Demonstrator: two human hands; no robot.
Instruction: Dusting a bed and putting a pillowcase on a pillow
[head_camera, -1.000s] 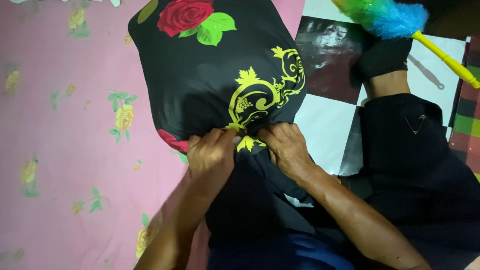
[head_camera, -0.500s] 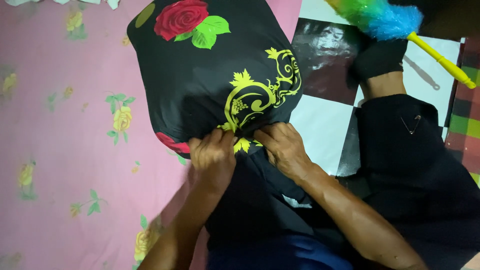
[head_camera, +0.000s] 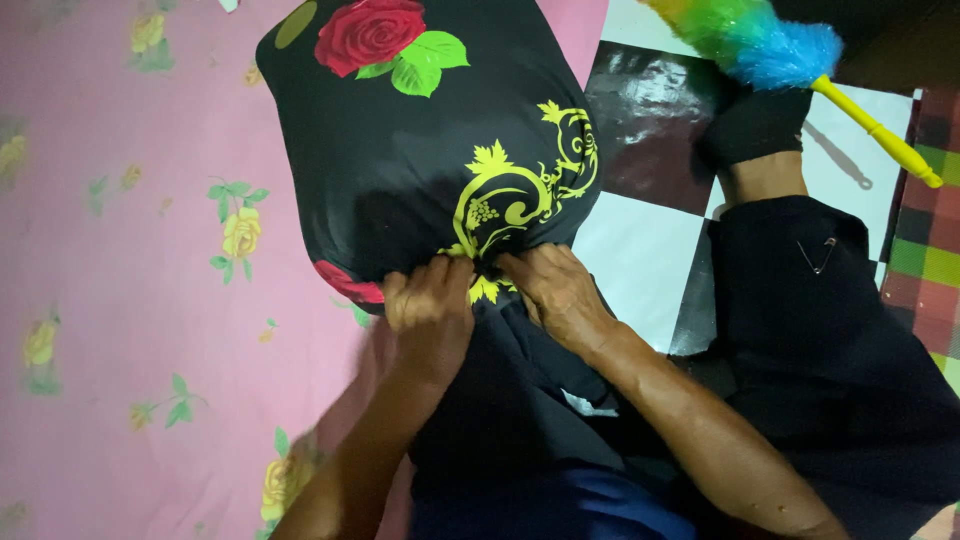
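My left hand (head_camera: 430, 318) and right hand (head_camera: 558, 292) pinch the black floral pillowcase (head_camera: 430, 150), fingers clenched on its open edge.

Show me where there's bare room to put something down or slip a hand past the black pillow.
Free: the pink flowered sheet left of the black pillow, and the white floor tile between the pillow and the person's leg. Crowded: the pillow's near edge, where the left hand and right hand pinch the cover side by side, and top right by the rainbow duster.
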